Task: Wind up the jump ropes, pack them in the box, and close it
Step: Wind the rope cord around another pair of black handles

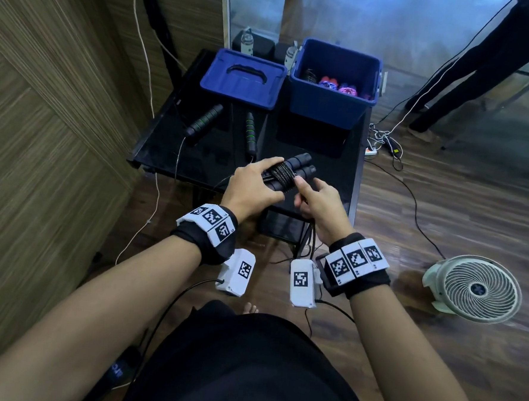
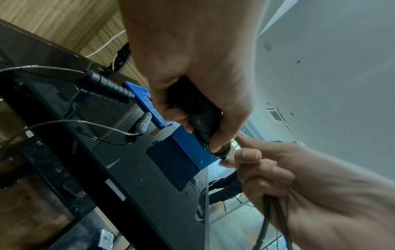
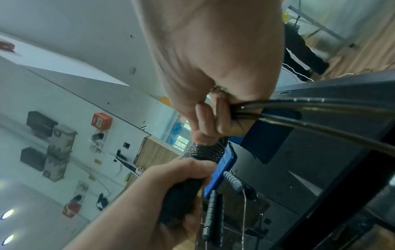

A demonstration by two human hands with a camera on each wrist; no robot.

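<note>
Head view: left hand (image 1: 252,184) clamps paired handles (image 1: 293,169) above the desk (image 1: 327,160); right hand (image 1: 319,200) fingers pinch slack rope (image 3: 320,108). Keep tension, lay turns side by side (box (image 1: 335,80) open, lid (image 1: 243,78) beside it).

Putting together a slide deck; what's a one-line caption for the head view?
Left hand grips paired handles while right hand winds cord; blue box stands open.
</note>
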